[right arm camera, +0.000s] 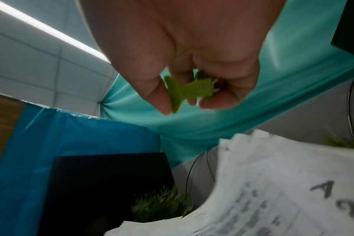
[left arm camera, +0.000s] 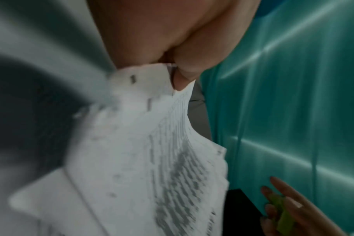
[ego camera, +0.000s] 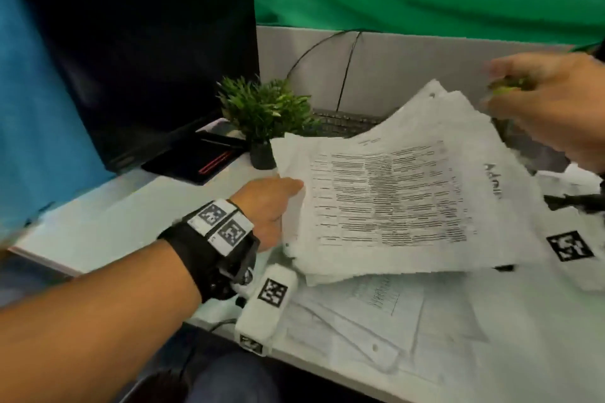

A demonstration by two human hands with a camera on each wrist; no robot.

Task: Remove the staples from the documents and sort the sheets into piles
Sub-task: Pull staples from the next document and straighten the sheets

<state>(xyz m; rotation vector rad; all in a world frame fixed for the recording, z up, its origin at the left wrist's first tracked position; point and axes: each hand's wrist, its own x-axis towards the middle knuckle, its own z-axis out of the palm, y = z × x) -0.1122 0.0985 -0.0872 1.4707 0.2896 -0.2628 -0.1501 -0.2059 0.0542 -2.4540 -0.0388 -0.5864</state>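
My left hand (ego camera: 275, 203) grips the left edge of a bundle of printed sheets (ego camera: 402, 199) and holds it up above the desk, the far corners fanned out. In the left wrist view the thumb pinches the bundle's corner (left arm camera: 152, 89), where small dark staple marks show. My right hand (ego camera: 553, 101) hovers at the far right, apart from the bundle, with its fingers curled round a green staple remover (ego camera: 507, 87). The right wrist view shows the green staple remover (right arm camera: 188, 92) between thumb and fingers, above the printed sheets (right arm camera: 283, 191).
Loose sheets (ego camera: 393, 321) lie on the white desk (ego camera: 108, 219) under the bundle. A small potted plant (ego camera: 262, 114), a black monitor (ego camera: 137, 52), a dark notebook (ego camera: 196, 160) and a keyboard (ego camera: 347, 123) stand behind. A white tagged device (ego camera: 268, 301) hangs below my left wrist.
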